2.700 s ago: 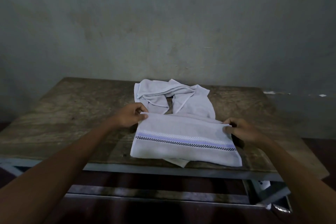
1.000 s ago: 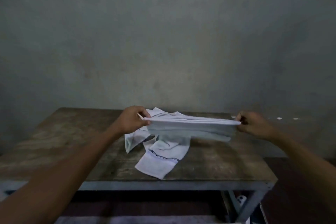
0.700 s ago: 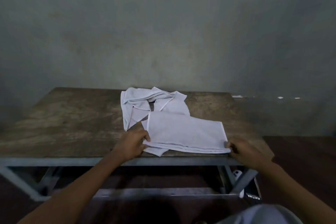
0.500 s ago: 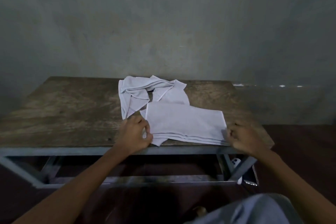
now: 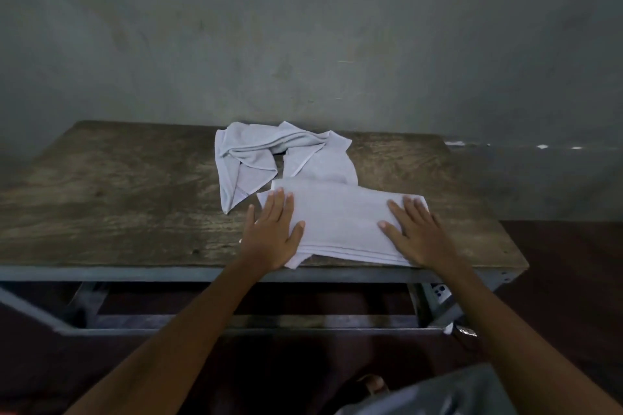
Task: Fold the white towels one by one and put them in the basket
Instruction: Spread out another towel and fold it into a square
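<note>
Change: the folded towel [image 5: 340, 216] is off the air and down on the table [image 5: 118, 195], near its front edge; a second ago it hangs stretched between both hands, half a second ago both hands pinch its ends; now neither pinches. The left hand [image 5: 273, 232] lies flat, fingers straight and slightly spread, palm pressing the towel's left end, the thumb over onto the cloth; the right hand [image 5: 418, 232] lies the same way on the right end, fingers straight and pointing away from the person.

Meaning for the task: this fold looks finished and is being pressed flat; judged next step is to lift the stack and carry it to the basket; no basket in view, so where it goes cannot be told. The crumpled towel [image 5: 266, 155] sits just behind, touching the folded one's far edge, not yet folded; a cloth corner [image 5: 294, 262] pokes out at the front by the left hand, which towel it belongs to cannot be told; so the task is partway at best.

Writing: none readable; no brand or label on either towel; a small white object [image 5: 441, 291] under the table's right end is too small to read.
</note>
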Available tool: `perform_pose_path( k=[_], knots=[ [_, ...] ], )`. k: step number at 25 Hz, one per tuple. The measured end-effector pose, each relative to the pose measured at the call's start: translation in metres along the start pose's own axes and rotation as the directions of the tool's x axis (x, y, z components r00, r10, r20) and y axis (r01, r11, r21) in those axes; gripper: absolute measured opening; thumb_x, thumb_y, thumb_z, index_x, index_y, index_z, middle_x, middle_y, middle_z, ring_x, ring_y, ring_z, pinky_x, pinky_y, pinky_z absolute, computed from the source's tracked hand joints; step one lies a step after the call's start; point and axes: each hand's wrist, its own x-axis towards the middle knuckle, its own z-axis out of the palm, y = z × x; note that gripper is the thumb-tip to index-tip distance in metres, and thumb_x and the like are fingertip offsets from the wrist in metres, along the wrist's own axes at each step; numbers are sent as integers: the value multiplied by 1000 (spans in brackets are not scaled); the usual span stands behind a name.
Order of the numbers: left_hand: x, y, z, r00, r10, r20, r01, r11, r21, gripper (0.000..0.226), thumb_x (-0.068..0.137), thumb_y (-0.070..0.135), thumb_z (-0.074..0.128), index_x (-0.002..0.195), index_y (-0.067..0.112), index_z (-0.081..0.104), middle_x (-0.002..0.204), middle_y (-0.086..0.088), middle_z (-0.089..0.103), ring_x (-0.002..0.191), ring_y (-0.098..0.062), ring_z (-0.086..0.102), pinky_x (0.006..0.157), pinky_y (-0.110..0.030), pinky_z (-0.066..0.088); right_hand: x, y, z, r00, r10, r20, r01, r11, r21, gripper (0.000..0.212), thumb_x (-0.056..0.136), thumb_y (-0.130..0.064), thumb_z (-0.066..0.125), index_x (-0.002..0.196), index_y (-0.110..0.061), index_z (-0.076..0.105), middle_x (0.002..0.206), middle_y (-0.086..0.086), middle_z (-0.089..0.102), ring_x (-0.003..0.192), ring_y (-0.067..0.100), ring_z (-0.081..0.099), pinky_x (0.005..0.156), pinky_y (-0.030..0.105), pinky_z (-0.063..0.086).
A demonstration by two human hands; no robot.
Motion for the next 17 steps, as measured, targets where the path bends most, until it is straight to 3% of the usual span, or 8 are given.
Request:
perform_pose_path(
  k=[3,4,6,8,10,11,14,17],
  knots=[
    [-20,-23,-4,993,-112,-34,110,992,-67,87,77,56,-6,149,12,15,158,-6,14,146,-20,10,117,-46,7,0,23,-12,992,114,54,-114,993,8,67,91,-64,17,149,-34,7,160,2,-2,147,22,-2,117,49,0],
    [-27,-29,-3,991,-121,-55,116,990,-82,82,82,53,-2,148,10,22,156,-7,20,146,-20,14,117,-45,8,-1,24,-14,990,138,11,-138,990,-16,65,93,-60,19,149,-28,15,160,6,6,147,25,3,116,51,1],
    [-33,-38,-7,988,-140,-72,121,969,-215,63,92,42,13,140,10,40,150,-9,35,142,-22,25,115,-43,15,4,10,-20,971,115,-208,-138,986,-99,52,95,-47,30,134,-14,43,150,14,33,141,31,21,115,52,7],
    [-34,-37,-13,964,-201,-174,103,886,-453,46,90,31,30,108,7,64,118,-15,62,116,-31,53,100,-41,38,22,-28,-30,945,-3,-328,-49,988,-149,38,92,-37,42,116,-12,57,134,12,50,128,31,37,108,46,14],
    [-35,-30,-17,910,-308,-277,115,830,-545,31,85,33,43,72,14,64,84,-9,65,86,-27,60,82,-37,48,44,-80,-38,941,-213,-264,182,974,-137,30,89,-36,45,111,-22,60,124,1,58,121,27,45,100,44,21],
    [-35,-26,-19,896,-355,-268,161,820,-549,31,84,38,50,68,16,63,83,-6,64,86,-24,60,82,-35,48,54,-107,-40,925,-320,-206,303,947,-111,28,88,-36,45,111,-27,59,121,-3,59,120,24,46,99,46,25],
    [-27,-18,-19,880,-463,-109,348,782,-517,33,81,44,65,86,12,72,111,-6,59,110,-21,54,98,-29,39,77,-175,-43,892,-450,-46,449,893,-22,36,91,-30,46,126,-27,52,125,-4,57,121,24,40,95,43,26],
    [-20,-16,-25,880,-475,-21,399,763,-509,36,80,45,65,88,10,73,124,-3,48,125,-21,40,109,-35,28,93,-213,-45,894,-424,141,443,884,-147,37,92,-28,45,128,-24,51,126,2,57,123,27,36,92,41,23]
  ],
)
